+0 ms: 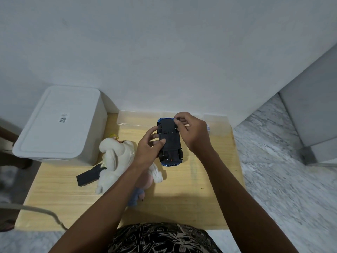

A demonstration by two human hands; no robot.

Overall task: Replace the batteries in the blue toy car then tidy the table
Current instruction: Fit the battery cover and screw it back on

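Black ribbed underside of blue car (170, 141)

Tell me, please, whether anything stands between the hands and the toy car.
Nothing does: the left hand and right hand already hold the upturned toy car above the table.

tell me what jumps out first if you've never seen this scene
The blue toy car, held belly-up above the middle of the wooden table, with the left hand gripping its side and the right hand pinching near its far end. Next, the white plush toy lying left of the car, and the big white lidded box at the table's far left.
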